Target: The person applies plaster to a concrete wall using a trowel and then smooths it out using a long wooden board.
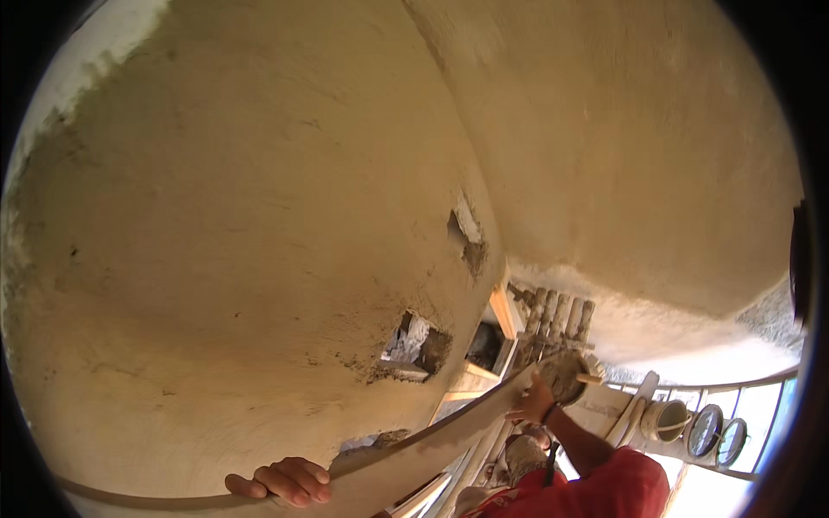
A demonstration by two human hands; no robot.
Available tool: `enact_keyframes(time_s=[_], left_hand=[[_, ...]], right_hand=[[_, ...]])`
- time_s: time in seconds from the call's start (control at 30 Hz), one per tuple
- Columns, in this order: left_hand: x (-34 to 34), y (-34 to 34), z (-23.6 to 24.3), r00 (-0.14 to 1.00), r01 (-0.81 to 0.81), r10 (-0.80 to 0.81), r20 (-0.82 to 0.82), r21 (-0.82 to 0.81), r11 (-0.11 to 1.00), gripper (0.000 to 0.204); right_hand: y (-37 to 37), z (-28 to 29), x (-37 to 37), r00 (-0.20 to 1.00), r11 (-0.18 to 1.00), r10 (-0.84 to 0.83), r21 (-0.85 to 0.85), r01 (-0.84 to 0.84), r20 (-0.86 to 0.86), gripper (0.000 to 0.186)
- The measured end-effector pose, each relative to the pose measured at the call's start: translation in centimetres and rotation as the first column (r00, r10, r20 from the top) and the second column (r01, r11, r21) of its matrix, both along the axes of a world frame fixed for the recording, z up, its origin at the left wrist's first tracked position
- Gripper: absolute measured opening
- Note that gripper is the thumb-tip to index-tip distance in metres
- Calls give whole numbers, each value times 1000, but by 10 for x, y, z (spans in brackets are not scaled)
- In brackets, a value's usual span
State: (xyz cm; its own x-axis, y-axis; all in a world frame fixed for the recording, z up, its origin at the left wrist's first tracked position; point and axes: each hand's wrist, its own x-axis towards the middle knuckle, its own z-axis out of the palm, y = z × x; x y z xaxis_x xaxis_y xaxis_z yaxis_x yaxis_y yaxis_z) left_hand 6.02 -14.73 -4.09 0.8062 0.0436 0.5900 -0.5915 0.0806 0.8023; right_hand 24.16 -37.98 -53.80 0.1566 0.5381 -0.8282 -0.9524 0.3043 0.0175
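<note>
A long pale straightedge board (432,449) runs along the lower part of a freshly plastered wall (233,207), close against it. Near its left part, the fingers of my left hand (281,482) curl over the upper edge; the thumb is hidden. My right hand (534,404), at the end of a red-sleeved arm with a dark band on the wrist, grips the board's far end. Just beyond that hand is a round bucket (563,388) of grey mix, with a wooden tool handle (590,378) at its rim.
Rough-edged openings (414,347) break the plaster, one with crumpled white material inside. Past the wall corner are wooden framing (503,312) and several round poles (561,318). A pale bucket (669,420) and dark round containers (705,430) stand at the right, near bright windows.
</note>
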Motion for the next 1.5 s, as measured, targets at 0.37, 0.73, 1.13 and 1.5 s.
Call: enact_keyframes(time_s=[0.37,0.73,1.13,1.5], left_hand=[[-32,-35,-50,353,-751,914,202,-521,405,73],[-217,46,-120,-221,-813,846,-485,-388,-435,61],[-204,86,-101,-7,-763,881,-473,-567,-311,44],[-179,102,-73,93,-769,922,-375,-615,-173,44]], right_hand=[[60,-25,45,854,893,-429,282,352,294,30],[109,174,122,667,928,-302,51,369,681,30],[214,360,189,259,937,-285,212,278,923,84],[248,422,233,62,897,-345,310,315,936,76]])
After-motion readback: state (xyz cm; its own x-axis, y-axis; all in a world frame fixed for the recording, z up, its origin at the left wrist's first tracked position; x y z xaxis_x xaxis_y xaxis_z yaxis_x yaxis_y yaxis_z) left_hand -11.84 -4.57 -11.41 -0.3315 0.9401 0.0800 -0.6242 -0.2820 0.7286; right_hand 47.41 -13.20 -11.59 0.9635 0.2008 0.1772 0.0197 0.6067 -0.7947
